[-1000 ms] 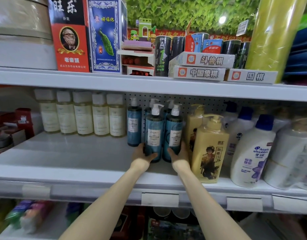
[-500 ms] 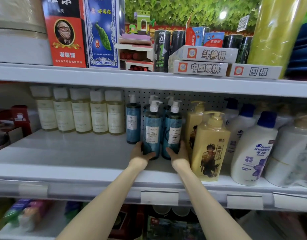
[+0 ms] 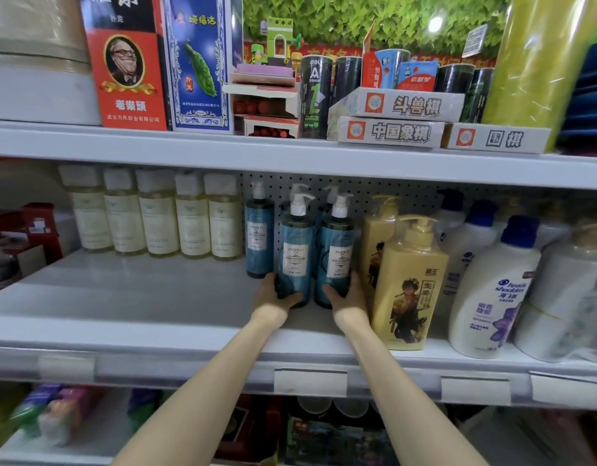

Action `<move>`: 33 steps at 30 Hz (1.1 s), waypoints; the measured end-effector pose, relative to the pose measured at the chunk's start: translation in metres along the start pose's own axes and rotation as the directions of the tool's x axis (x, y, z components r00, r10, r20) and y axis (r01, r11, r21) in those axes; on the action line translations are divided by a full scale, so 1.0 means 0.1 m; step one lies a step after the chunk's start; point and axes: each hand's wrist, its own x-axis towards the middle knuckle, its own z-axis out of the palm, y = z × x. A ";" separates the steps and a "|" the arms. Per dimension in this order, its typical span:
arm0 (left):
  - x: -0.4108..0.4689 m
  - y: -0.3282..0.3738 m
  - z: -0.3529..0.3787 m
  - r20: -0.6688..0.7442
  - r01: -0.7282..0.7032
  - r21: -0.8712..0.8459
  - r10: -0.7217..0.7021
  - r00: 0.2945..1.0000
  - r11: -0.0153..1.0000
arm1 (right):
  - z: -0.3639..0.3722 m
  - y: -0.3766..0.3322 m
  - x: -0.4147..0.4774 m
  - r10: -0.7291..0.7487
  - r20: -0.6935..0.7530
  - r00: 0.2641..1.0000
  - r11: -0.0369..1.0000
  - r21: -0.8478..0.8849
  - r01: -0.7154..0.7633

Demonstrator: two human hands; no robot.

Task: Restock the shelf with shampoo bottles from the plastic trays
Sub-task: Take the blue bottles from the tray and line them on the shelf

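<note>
Little has shifted since the earlier frames: both blue bottles are still gripped low on the middle shelf (image 3: pixel 129 297), only seen slightly closer. Both forearms are stretched forward and up over the shelf edge. The left hand (image 3: pixel 273 297) is cupped around the base of the left blue pump bottle (image 3: pixel 295 253), thumb across its front and fingers wrapped behind it. The right hand (image 3: pixel 346 297) is clamped on the base of the right blue pump bottle (image 3: pixel 336 253), thumb in front and fingers hidden on its far side. Both bottles are held upright, just beside each other, with "ZHIDUO" readable on their white labels. More blue pump bottles (image 3: pixel 259 230) are ranged behind and to the left. Pale cream bottles (image 3: pixel 156 213) are lined along the back left. A yellow pump bottle (image 3: pixel 410 284) with a drawn figure stands just beside the right hand, and a white "head & shoulders" bottle (image 3: pixel 492 290) is set further right. Board-game boxes (image 3: pixel 391 131) with Chinese writing are stacked on the upper shelf
</note>
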 end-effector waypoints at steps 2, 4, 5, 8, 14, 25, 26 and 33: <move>0.00 0.00 0.00 0.001 0.005 0.005 -0.005 1.000 1.000 | -0.01 -0.01 -0.01 -0.001 -0.003 1.000 1.000 0.003 0.001; -0.01 0.01 0.00 0.003 0.008 0.008 -0.008 1.000 1.000 | -0.01 -0.02 -0.03 0.005 -0.001 1.000 1.000 0.003 -0.005; -0.01 0.02 -0.01 0.005 0.010 0.012 -0.010 1.000 1.000 | -0.01 -0.03 -0.04 0.007 0.001 1.000 1.000 0.001 -0.007; -0.03 0.05 -0.03 0.019 0.029 0.029 -0.030 0.999 0.999 | -0.02 -0.07 -0.07 0.015 0.002 1.000 1.000 -0.006 -0.015; -0.12 0.12 -0.17 0.047 0.064 -0.029 -0.062 0.997 0.998 | -0.07 -0.19 -0.15 0.005 -0.005 1.000 0.999 -0.032 -0.005; -0.52 0.24 -0.58 0.065 0.011 -0.078 -0.006 0.998 0.997 | -0.17 -0.37 -0.55 -0.020 -0.067 0.998 0.999 0.048 0.023; -0.56 0.26 -0.59 0.064 0.007 -0.076 -0.002 0.998 0.997 | -0.20 -0.38 -0.61 -0.023 -0.062 0.998 0.999 0.041 0.026; -1.05 0.38 -0.59 0.028 -0.041 -0.178 0.046 0.999 0.983 | -0.48 -0.44 -0.99 -0.117 0.064 0.991 0.990 0.083 0.111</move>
